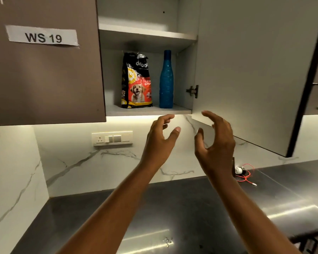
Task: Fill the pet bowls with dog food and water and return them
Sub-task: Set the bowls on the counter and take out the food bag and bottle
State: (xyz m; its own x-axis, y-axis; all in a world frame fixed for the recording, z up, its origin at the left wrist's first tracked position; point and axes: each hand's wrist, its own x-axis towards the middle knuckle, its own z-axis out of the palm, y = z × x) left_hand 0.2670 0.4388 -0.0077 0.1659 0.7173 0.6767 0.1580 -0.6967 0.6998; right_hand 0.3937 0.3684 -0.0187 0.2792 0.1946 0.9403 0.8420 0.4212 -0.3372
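occluded: red cable [246, 176] partly behind wrist | cropped: cabinet door [246, 70] (top edge)

dog food bag [136, 81] standing on lower cabinet shelf [116, 110], left of water bottle [166, 79] | open door [246, 70] hanging right | cable [245, 174] lying on desk [173, 208] below

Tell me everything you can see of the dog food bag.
The dog food bag is a glossy black, red and yellow pouch with a puppy pictured on its front. Its top looks crumpled. It stands upright on the lower shelf of the open cupboard, left of a blue bottle, not touching it. Neither hand touches it.
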